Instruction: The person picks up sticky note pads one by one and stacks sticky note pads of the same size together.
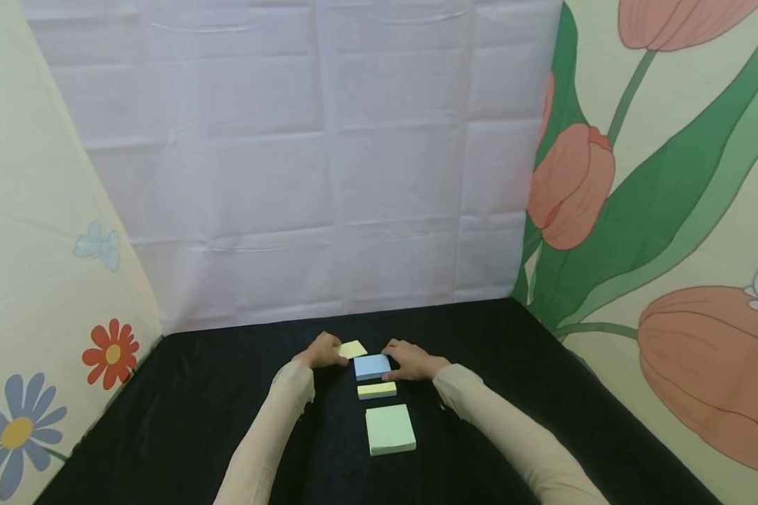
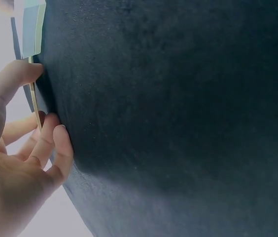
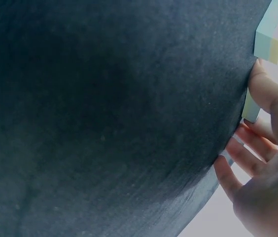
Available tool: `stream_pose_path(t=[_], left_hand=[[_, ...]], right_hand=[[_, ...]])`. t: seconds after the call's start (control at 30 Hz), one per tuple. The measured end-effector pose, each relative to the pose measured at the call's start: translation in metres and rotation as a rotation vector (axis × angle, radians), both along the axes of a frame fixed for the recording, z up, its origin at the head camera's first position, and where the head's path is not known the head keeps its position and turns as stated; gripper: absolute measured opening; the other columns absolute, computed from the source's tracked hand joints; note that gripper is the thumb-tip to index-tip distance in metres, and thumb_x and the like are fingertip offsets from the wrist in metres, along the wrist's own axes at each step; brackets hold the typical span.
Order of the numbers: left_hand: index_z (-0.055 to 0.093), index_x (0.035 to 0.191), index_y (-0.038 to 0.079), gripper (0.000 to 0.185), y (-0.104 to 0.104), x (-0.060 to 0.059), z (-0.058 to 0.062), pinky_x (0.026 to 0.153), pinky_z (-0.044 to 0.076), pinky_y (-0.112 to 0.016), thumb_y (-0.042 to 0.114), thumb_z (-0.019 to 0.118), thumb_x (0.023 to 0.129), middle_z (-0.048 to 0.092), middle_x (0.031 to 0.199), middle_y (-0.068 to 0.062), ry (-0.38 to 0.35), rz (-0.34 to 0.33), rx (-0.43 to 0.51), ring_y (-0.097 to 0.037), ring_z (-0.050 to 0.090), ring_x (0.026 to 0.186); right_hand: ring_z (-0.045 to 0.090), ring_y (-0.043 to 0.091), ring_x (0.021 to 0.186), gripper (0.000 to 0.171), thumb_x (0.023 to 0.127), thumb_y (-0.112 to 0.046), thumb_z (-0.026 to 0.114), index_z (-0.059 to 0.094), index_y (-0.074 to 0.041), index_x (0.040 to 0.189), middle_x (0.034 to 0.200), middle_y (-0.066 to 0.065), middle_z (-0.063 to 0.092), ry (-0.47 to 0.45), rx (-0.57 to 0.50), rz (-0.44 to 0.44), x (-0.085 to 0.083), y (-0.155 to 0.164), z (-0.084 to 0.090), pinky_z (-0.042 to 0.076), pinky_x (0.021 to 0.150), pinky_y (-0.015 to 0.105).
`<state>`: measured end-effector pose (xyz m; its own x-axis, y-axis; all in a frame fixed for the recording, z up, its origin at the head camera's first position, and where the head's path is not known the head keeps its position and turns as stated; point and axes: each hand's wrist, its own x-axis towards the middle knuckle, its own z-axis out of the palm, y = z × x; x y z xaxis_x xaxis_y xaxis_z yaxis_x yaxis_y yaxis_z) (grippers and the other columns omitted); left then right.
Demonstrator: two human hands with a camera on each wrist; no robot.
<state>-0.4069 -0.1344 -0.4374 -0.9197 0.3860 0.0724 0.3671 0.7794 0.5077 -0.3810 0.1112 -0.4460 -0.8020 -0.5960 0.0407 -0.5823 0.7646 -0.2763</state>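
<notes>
A thin yellow sticky note pad [image 1: 352, 349] lies farthest from me, and my left hand [image 1: 322, 351] holds its left side. In the left wrist view its narrow edge [image 2: 35, 101] shows between the thumb and the fingers. Just nearer is a blue sticky note pad [image 1: 371, 364]. My right hand [image 1: 412, 360] grips this pad at its right side, thumb at the near corner and index finger at the far one. Closer still lies a small pad with a yellow top and blue below [image 1: 376, 390]. A larger, square, pale green sticky note pad [image 1: 390, 428] is nearest me.
A black cloth [image 1: 227, 400] covers the table. Behind it hangs a creased white sheet [image 1: 246, 175]. Flower-printed cloth walls stand along the left [image 1: 38, 294] and right [image 1: 707, 252] sides. The pads form a rough line running away from me.
</notes>
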Motion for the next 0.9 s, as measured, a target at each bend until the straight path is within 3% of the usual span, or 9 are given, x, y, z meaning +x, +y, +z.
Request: stream_pose_path(t=[0.17,0.33,0.67,0.9], left_hand=[[0.063,0.069,0.000,0.023,-0.004,0.000,-0.002,0.056,0.031,-0.025,0.013,0.080,0.078,0.046,0.067,0.000,0.072,-0.023,-0.013,-0.015,0.039,0.062],[0.069,0.089,-0.006,0.027,-0.007,0.005,0.001,0.067,0.036,-0.028,0.017,0.079,0.079,0.055,0.081,-0.006,0.120,-0.006,-0.035,-0.020,0.044,0.078],[0.068,0.111,-0.009,0.042,-0.011,0.011,0.002,0.069,0.037,-0.031,0.018,0.080,0.081,0.057,0.094,-0.012,0.103,0.023,-0.017,-0.020,0.044,0.080],[0.068,0.112,-0.009,0.044,-0.018,0.010,0.003,0.069,0.036,-0.030,0.018,0.079,0.079,0.054,0.094,-0.011,0.116,0.007,0.013,-0.020,0.044,0.080]], right_hand=[[0.053,0.029,0.114,0.054,0.090,-0.031,0.074,0.058,-0.001,0.132,0.129,0.014,0.053,-0.005,0.003,-0.010,0.000,-0.001,0.001,0.044,0.095,0.044],[0.053,0.030,0.116,0.054,0.091,-0.031,0.074,0.057,0.000,0.132,0.130,0.014,0.052,-0.007,0.006,-0.006,0.000,-0.001,0.001,0.044,0.096,0.044],[0.053,0.029,0.117,0.055,0.091,-0.032,0.074,0.057,0.000,0.132,0.130,0.014,0.052,-0.001,0.019,0.014,-0.002,0.000,-0.001,0.044,0.097,0.044],[0.052,0.029,0.119,0.055,0.091,-0.033,0.073,0.057,-0.001,0.133,0.131,0.014,0.052,-0.004,0.026,0.009,-0.004,0.000,-0.002,0.044,0.097,0.043]])
